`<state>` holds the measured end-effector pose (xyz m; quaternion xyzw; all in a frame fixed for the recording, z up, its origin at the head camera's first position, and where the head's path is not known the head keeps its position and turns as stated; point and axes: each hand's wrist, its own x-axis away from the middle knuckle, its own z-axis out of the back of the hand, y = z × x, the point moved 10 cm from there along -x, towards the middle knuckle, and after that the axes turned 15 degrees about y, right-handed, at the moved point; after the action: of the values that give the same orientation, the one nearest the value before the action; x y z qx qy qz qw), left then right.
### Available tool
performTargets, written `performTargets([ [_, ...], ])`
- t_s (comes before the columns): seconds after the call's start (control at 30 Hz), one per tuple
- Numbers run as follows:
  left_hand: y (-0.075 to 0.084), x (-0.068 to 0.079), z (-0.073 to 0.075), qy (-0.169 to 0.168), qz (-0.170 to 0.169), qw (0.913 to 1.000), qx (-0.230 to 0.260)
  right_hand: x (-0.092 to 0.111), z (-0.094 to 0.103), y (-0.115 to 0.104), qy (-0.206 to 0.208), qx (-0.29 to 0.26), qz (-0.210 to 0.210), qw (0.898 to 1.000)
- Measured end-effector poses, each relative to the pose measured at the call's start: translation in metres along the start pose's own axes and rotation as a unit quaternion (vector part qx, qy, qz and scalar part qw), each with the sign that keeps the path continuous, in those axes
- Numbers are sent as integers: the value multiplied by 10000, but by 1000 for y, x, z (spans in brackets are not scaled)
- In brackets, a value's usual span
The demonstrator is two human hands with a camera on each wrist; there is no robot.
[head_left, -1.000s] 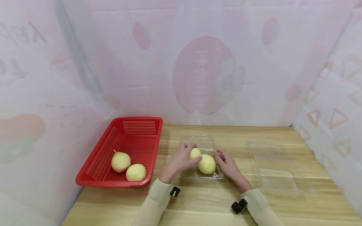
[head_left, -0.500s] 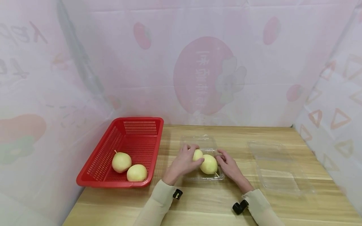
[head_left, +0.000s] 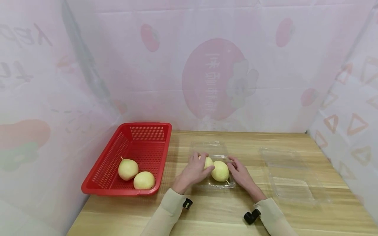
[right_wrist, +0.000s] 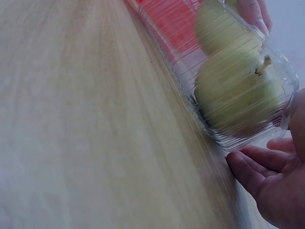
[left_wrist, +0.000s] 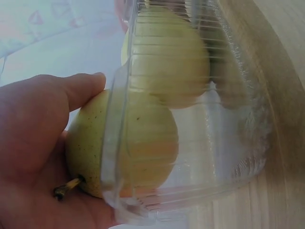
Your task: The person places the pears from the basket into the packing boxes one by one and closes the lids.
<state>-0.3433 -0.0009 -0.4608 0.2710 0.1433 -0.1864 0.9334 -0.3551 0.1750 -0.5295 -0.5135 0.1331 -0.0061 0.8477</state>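
Note:
A clear plastic clamshell container [head_left: 217, 185] stands on the table with its lid [head_left: 208, 147] folded back away from me. Two yellow pears lie inside it. My left hand [head_left: 193, 171] curls its fingers and thumb round the left pear [left_wrist: 88, 143], whose stem points toward the palm in the left wrist view. Against it sits the right pear [head_left: 220, 171], its stem toward the near right corner. My right hand [head_left: 240, 173] holds the container's right side; in the right wrist view its fingertips [right_wrist: 238, 160] are at the lower edge, close over the tabletop.
On the left is a red perforated basket [head_left: 167, 150] with two more pears, one [head_left: 128, 169] behind the other [head_left: 144, 180]. Another open clear container [head_left: 292, 188] lies at the right. Printed curtains [head_left: 165, 82] enclose the table's back and sides.
The left hand and its pear have shifted slightly right in the head view, the hand lying further over the pear. The right hand stays at the container's side.

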Motion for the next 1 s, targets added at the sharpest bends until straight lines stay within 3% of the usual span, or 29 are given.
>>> performTargets([
  [0.27,5,2,-5,-72,67,9999,-122,-1,5,1,113,118,36,9999],
  [0.47,11,3,-5,168,-128,9973,-706,-1,7,-1,89,14,52,9999],
  [0.57,11,5,-10,52,-97,9947,-1019,-2,7,-2,93,-23,80,9999],
  [0.73,4,9,-19,-293,147,9936,-1084,-2,6,-1,95,-16,60,9999],
  [0.9,4,14,-26,-514,-194,9895,-1339,-2,2,2,39,-61,-25,10000],
  [1.0,4,15,-27,-571,-323,9901,-1239,-1,1,2,28,-82,-32,10000],
])
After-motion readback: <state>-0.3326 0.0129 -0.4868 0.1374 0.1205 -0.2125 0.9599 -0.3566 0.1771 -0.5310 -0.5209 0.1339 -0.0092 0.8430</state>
